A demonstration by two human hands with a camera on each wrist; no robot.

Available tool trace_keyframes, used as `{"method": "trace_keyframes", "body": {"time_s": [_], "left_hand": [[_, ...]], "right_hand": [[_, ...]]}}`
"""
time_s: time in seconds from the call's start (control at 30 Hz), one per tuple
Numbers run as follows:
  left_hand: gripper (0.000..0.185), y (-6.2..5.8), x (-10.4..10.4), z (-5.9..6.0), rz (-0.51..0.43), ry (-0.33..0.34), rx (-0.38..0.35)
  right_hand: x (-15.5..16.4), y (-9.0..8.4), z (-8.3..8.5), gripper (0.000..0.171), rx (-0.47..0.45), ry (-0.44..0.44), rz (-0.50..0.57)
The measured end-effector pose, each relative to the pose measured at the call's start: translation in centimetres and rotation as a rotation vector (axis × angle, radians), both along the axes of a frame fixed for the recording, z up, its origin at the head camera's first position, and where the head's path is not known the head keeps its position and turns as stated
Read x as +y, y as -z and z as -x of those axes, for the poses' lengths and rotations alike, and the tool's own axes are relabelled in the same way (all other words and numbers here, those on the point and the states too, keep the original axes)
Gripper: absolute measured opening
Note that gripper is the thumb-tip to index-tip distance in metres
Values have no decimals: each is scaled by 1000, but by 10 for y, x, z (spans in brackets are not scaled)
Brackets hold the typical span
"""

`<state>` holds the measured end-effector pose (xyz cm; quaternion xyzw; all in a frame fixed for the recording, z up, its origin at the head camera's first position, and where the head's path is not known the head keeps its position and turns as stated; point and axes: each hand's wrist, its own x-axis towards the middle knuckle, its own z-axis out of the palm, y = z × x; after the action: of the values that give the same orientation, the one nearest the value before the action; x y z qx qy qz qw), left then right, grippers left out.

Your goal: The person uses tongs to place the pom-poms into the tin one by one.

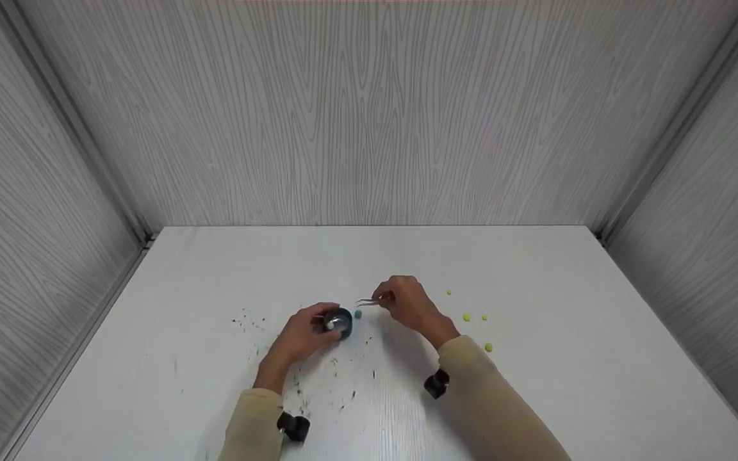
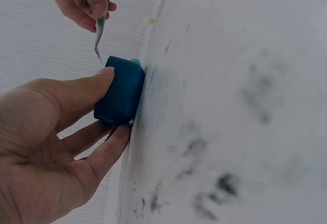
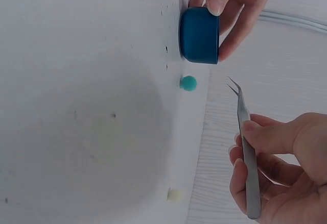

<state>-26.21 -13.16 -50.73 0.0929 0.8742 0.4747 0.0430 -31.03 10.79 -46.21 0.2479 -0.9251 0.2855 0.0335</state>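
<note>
My left hand (image 1: 303, 334) grips a small dark blue cup (image 2: 121, 94) by its sides, thumb on one side and fingers on the other. In the head view the cup's mouth faces up, and a small white ball (image 1: 330, 325) shows inside. A pair of bent-tip metal tweezers (image 3: 250, 165) is pinched in my right hand (image 1: 409, 307), its points slightly apart with nothing between them. Those points hover above and close to a small teal ball (image 3: 189, 83), which sits on the table just right of the cup.
Several yellow-green balls (image 1: 466, 317) lie scattered on the white table (image 1: 535, 269), right of my right hand. Dark smudges and specks (image 1: 250, 319) mark the surface around my left arm. Grey wood-grain panels (image 1: 369, 115) wall in the back and both sides.
</note>
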Motion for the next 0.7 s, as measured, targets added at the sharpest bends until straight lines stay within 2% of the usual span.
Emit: {"method": "trace_keyframes", "body": {"time_s": [0.27, 0.47, 0.7], "left_hand": [[53, 1, 0, 1, -12, -4, 7], [52, 2, 0, 0, -31, -4, 20], [53, 3, -1, 0, -43, 0, 17]], "right_hand": [[-2, 4, 2, 16, 1, -6, 1], [-4, 13, 4, 15, 44, -16, -47], [-7, 16, 5, 17, 43, 12, -66]]}}
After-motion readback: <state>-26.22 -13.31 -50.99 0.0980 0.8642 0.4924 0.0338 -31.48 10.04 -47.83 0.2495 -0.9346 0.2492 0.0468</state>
